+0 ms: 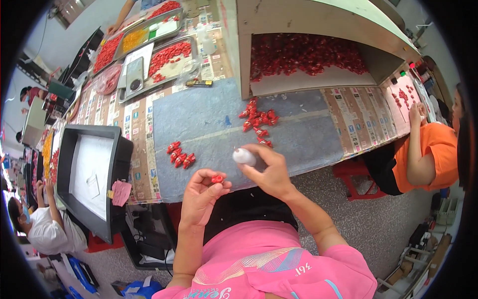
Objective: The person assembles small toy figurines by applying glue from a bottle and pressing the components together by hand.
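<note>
Between the thumb and fingers of my left hand (199, 199) is a small shiny red piece (217, 179), held above the table's front edge. My right hand (273, 174) is closed around a small whitish squeeze bottle (244, 157), its rounded end tilted toward the left hand. Bottle and red piece are apart. Beyond my left hand, a short row of red pieces (180, 156) lies on the blue-grey mat (209, 124). A looser cluster of red pieces (258, 118) lies farther off, beyond my right hand.
A large box with an open front (244, 65) holds a heap of red pieces. Metal trays of red and yellow parts stand far left, with a phone (134, 74) on one. A black bin (114, 164) sits at left. A co-worker in orange (428, 154) sits at right.
</note>
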The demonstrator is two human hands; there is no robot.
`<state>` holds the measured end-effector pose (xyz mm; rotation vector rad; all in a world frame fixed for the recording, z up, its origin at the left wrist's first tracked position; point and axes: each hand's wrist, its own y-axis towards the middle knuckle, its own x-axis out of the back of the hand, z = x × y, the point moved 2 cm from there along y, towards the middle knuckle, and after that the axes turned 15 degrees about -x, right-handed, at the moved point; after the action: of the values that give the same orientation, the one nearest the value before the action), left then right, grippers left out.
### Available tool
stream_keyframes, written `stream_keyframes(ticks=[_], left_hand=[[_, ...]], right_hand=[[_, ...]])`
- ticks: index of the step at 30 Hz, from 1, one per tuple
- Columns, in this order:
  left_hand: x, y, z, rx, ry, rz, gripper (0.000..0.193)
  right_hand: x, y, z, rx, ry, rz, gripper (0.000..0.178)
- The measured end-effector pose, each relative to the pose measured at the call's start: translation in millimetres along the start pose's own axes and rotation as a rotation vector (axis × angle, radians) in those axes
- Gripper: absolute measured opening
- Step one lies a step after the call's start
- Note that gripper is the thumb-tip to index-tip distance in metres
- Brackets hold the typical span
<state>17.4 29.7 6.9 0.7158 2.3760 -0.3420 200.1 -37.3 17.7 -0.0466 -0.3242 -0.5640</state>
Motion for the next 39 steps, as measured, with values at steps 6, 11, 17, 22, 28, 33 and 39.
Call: stream_keyframes(ticks=[6,11,17,22,28,33,39], left_hand=[[1,-5,-2,0.000,-0.070,0.010,0.025],[7,-6,-3,-0.012,-0.097,0.039,0.025],[-3,-9,4,0.011,-0.096,0.057,0.025],[-5,-12,6,0.059,-0.141,0.064,0.023],[2,-14,5,0.066,-0.187,0.069,0.024],[2,-13,6,0.045,-0.226,0.055,0.024],[-5,-7,11,0.014,-0.144,0.070,0.022]], right_hand=[[-3,5,8,0.026,-0.045,0.016,0.036],[43,43,14,0.224,-0.183,-0.152,0.025],[82,164,-30,0.306,-0.550,-0.356,0.019],[69,203,-42,0.255,-0.724,-0.266,0.021],[70,191,-37,0.359,-0.815,-0.326,0.018],[70,109,3,-0.051,-0.210,-0.055,0.013],[22,-18,21,-0.308,0.271,0.372,0.012]])
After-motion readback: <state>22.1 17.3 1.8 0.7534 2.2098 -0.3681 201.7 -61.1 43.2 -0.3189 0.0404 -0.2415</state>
